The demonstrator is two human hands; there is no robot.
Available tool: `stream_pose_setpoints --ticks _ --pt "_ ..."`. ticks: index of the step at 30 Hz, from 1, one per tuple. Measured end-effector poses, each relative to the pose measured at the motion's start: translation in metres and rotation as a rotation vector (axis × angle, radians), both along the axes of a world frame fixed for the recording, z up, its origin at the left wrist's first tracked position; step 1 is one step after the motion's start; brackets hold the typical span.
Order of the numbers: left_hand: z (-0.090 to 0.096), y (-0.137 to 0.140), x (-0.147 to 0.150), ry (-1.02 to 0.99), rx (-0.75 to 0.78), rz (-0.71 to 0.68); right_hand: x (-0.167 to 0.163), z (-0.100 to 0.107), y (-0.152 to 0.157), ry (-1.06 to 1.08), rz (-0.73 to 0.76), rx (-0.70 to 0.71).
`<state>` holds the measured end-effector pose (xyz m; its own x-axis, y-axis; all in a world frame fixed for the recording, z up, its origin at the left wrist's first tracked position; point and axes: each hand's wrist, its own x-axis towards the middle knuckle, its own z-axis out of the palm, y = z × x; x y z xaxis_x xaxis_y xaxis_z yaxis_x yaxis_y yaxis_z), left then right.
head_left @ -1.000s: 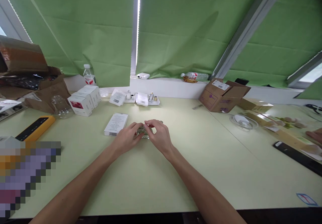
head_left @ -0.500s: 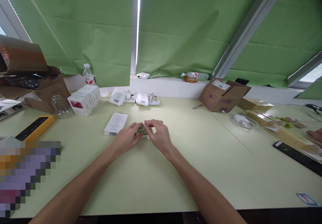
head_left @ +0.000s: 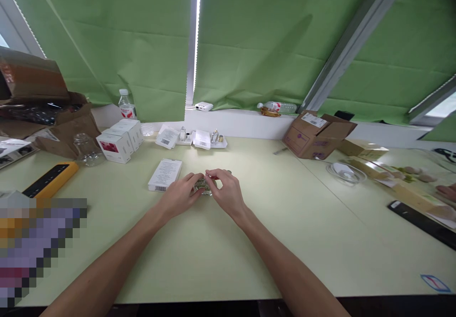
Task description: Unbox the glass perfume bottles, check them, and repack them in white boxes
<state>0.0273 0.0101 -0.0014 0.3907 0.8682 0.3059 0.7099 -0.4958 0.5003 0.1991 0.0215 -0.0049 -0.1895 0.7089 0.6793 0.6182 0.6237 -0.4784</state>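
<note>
A small clear glass bottle (head_left: 204, 187) stands on the table between my two hands, mostly covered by the fingers. My left hand (head_left: 181, 192) is closed around its left side, thumb at the near edge. With fingers and thumb pinched together, my right hand (head_left: 228, 191) grips at the bottle's top; the exact part between the fingertips is hidden. A flat white box (head_left: 166, 174) with printed text and a barcode lies just left of my left hand. Behind my right hand a small round piece (head_left: 229, 171) barely shows.
White trays (head_left: 217, 145) with small bottles and caps stand at the back, beside white cartons (head_left: 116, 145) and a glass jar (head_left: 86, 151). A cardboard box (head_left: 311, 139), a coiled white cable (head_left: 345, 173) and a black bar (head_left: 420, 223) are right. Another person's hand (head_left: 447, 191) shows at the right edge.
Both hands keep the same hold on the glass bottle. Only a very slight shift of the whole view shows.
</note>
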Motion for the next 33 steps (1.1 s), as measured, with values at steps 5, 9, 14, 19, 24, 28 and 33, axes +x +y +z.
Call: stream_pose_setpoints --ticks 5,9,14,19,24,28,33 --pt "-0.0006 -0.0001 0.0001 0.0 0.005 0.006 -0.0003 0.0004 -0.0006 0.006 0.006 -0.004" --pt "-0.0016 0.0003 -0.0007 0.007 0.011 -0.004 -0.0001 0.0007 -0.0003 0.01 0.003 -0.003" --pt "-0.0016 0.0005 -0.0012 0.021 0.01 -0.009 -0.0001 0.001 -0.0007 0.01 0.003 0.003" --pt "-0.0018 0.0004 -0.0012 0.016 0.008 -0.009 -0.0005 0.0005 -0.0008 0.012 0.003 -0.006" --pt "-0.0013 0.0001 -0.0015 0.023 0.009 -0.008 -0.0002 0.0004 -0.0011 0.017 0.001 -0.012" --pt "-0.0005 0.0002 -0.0014 0.039 0.005 -0.01 -0.0006 -0.0003 -0.0019 0.022 0.001 -0.007" --pt "-0.0009 0.0 -0.0007 0.048 -0.005 0.0 -0.0009 -0.0016 -0.0012 0.025 0.001 -0.004"
